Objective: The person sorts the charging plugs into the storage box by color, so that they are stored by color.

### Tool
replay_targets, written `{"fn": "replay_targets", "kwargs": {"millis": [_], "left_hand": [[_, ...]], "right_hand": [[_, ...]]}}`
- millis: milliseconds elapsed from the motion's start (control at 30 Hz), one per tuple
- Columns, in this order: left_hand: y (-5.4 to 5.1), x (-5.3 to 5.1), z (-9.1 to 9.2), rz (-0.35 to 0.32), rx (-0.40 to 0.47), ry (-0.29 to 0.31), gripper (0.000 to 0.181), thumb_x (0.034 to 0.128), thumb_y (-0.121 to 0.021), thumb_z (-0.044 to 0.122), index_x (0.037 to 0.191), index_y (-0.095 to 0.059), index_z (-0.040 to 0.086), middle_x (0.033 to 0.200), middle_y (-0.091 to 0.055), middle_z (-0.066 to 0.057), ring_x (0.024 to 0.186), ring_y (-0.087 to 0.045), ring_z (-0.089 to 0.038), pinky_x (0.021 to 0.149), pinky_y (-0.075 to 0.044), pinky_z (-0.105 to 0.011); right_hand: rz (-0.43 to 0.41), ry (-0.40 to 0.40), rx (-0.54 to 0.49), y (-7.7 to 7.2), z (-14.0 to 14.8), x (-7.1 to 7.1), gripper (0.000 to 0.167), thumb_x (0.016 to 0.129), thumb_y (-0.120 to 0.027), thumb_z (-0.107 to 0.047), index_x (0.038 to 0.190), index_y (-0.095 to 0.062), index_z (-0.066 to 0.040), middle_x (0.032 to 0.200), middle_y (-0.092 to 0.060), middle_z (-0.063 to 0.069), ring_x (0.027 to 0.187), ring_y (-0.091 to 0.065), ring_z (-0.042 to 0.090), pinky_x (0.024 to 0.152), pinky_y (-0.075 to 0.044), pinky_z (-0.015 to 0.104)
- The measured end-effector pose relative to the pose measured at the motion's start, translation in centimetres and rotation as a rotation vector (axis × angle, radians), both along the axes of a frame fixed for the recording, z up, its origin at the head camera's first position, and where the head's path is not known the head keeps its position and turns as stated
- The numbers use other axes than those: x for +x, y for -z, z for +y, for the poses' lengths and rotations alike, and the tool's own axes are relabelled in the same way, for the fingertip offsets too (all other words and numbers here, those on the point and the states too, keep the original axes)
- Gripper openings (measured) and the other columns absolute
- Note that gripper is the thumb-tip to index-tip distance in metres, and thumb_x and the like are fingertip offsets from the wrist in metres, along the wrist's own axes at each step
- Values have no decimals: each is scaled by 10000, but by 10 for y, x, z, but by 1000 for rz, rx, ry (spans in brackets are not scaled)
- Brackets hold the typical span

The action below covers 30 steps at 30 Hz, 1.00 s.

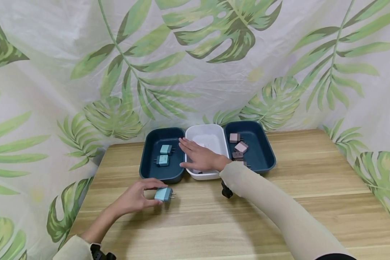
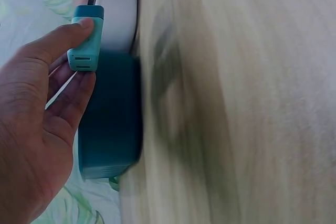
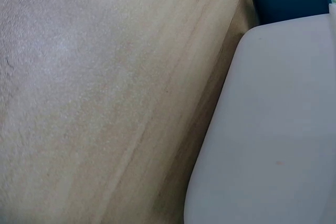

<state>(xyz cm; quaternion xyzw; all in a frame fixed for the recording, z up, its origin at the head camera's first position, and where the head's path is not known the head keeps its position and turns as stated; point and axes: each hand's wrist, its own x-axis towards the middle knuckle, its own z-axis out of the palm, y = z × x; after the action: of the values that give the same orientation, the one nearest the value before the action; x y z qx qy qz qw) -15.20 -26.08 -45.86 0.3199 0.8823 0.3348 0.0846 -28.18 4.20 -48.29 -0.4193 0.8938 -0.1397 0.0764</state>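
Observation:
My left hand (image 1: 134, 196) pinches a teal plug-in USB charger (image 1: 163, 194) between thumb and fingers, in front of the left dark blue bin (image 1: 143, 166). In the left wrist view, the charger (image 2: 84, 40) shows its USB slots, with the thumb across one face. Over the white bin (image 1: 222, 139) my right hand (image 1: 201, 156) reaches with straight fingers, the tips near the left bin's rim. It partly hides pale pieces inside the white bin. Two teal chargers, one at the back (image 1: 166, 149) and one nearer (image 1: 162, 160), lie in the left bin.
The right dark blue bin (image 1: 268, 155) holds several chargers, among them a pink one (image 1: 234, 138) and a dark brown one (image 1: 237, 156). All three bins stand side by side near the back of the wooden table (image 1: 312, 195), before a leaf-print cloth (image 1: 221, 94).

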Motion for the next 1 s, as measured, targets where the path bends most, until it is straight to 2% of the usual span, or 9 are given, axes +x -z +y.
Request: {"fn": "replay_targets", "kwargs": {"millis": [300, 467, 667, 867, 1000], "left_hand": [[-14, -10, 0, 107, 51, 33, 448, 815, -934, 170, 1236, -784, 160, 1212, -755, 41, 1099, -685, -152, 897, -597, -461], [-24, -19, -2, 127, 39, 22, 453, 829, -928, 200, 1255, -779, 159, 1221, -755, 50, 1115, -679, -150, 923, -591, -440], [-35, -29, -4, 171, 24, -8, 461, 814, -939, 207, 1245, -783, 156, 1223, -762, 17, 1116, -688, -184, 922, -589, -392], [-40, -41, -6, 207, 25, -31, 466, 812, -943, 200, 1244, -776, 154, 1220, -760, -23, 1063, -715, -194, 900, -611, -408], [-41, -47, -9, 190, 55, -48, 464, 814, -941, 166, 1244, -770, 139, 1224, -746, -45, 1057, -727, -201, 913, -620, -420]], "right_hand": [[5, 3, -9, 0, 2, -1, 877, 1097, -395, -618, 1704, -58, -83, 1791, 24, 86, 1646, 53, 205, 1319, -37, 357], [6, 5, -7, 1, 2, 0, 877, 1098, -402, -611, 1703, -73, -68, 1790, 34, 75, 1646, 50, 206, 1318, -37, 349], [-3, 10, 8, 2, 1, 1, 874, 1097, -378, -629, 1706, -35, -105, 1789, 61, 41, 1642, 72, 182, 1312, -18, 319], [9, 11, 10, 3, 0, 0, 874, 1099, -390, -618, 1703, -82, -65, 1788, 56, 46, 1642, 74, 186, 1312, -17, 319], [16, 8, 9, 2, 0, 0, 878, 1097, -394, -618, 1702, -90, -58, 1789, 45, 57, 1643, 72, 195, 1312, -13, 323]]}}
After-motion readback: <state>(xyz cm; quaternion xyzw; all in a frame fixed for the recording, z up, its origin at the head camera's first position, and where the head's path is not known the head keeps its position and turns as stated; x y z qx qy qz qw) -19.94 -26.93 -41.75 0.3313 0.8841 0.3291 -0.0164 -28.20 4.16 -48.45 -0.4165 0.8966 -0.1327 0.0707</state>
